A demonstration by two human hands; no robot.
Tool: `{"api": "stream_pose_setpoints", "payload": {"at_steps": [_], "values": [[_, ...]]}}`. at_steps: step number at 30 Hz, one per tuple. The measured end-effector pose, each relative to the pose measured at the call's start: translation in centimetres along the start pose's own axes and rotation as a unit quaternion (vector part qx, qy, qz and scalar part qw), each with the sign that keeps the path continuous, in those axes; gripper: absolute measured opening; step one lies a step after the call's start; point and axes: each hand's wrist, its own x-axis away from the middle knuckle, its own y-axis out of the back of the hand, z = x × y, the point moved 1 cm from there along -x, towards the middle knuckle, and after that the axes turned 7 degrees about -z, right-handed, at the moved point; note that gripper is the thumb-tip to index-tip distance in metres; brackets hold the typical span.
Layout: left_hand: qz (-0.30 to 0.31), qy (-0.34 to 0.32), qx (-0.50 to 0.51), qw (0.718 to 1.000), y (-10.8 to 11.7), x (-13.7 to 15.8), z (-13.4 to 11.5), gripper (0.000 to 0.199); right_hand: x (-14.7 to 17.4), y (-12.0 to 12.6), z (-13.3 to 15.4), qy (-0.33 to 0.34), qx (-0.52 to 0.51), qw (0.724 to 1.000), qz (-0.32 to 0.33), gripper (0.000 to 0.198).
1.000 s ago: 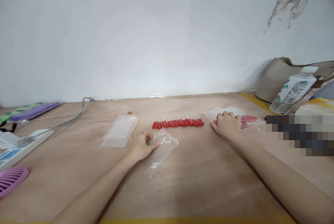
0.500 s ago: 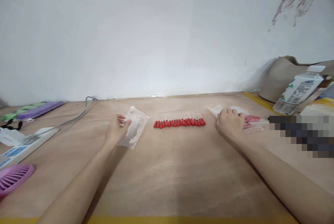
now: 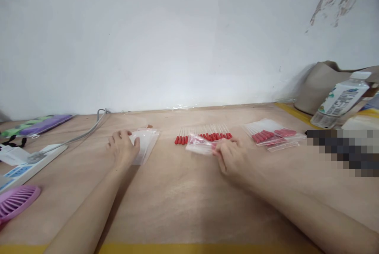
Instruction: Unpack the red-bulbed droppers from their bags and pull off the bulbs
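A row of thin pale sticks with red tips [image 3: 181,140] lies on the table, partly hidden behind a small clear plastic bag [image 3: 199,148]. Blurred red shows in that bag, and my right hand [image 3: 233,155] pinches its right end just above the table. At left, a flat zip bag [image 3: 145,143], whitish and see-through, rests on the surface. My left hand [image 3: 122,147] is at its left edge, fingers apart and thumb by the bag. Farther right lie clear bags [image 3: 266,133] holding red-tipped sticks, overlapping one another.
A power strip [image 3: 32,163] with a grey cable [image 3: 89,131] and a pink fan [image 3: 19,202] are at left. Behind them lies a purple and green pouch [image 3: 47,124]. A bottle [image 3: 340,100] and a grey-brown bag [image 3: 314,84] stand at back right.
My right hand has moved left from the filled bags, bringing one bag in front of the stick row. My left hand has let go of the zip bag, which now lies flatter.
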Motion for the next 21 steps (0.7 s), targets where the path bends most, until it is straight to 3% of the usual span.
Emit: {"api": "stream_pose_setpoints", "payload": {"at_steps": [3,5,8,10,13,17,21], "values": [[-0.014,-0.075,0.065,0.995,0.9,1.0,-2.4,0.024,1.1,-1.1,2.0,0.066,-0.031,0.997,0.012,0.022],[0.019,-0.142,0.164,0.976,1.4,2.4,-4.5,0.019,1.5,-1.9,2.7,0.093,-0.048,0.994,0.020,0.022],[0.126,-0.213,0.314,0.917,2.1,5.2,-7.3,0.018,1.5,-2.4,3.1,0.128,-0.076,0.988,0.044,0.020],[0.210,-0.233,0.382,0.869,2.5,7.0,-8.6,0.025,1.3,-2.1,2.7,0.115,-0.112,0.984,0.073,0.016],[0.298,-0.273,0.405,0.820,3.0,8.6,-9.5,0.036,1.1,-1.5,0.9,0.008,-0.151,0.981,0.118,0.016],[0.350,-0.360,0.372,0.780,3.0,8.9,-9.5,0.048,1.9,-1.9,-2.2,-0.198,-0.137,0.961,0.136,0.028],[0.360,-0.435,0.330,0.756,2.7,8.4,-9.3,0.055,2.2,-2.4,-2.9,-0.285,-0.173,0.919,0.209,0.032]]}}
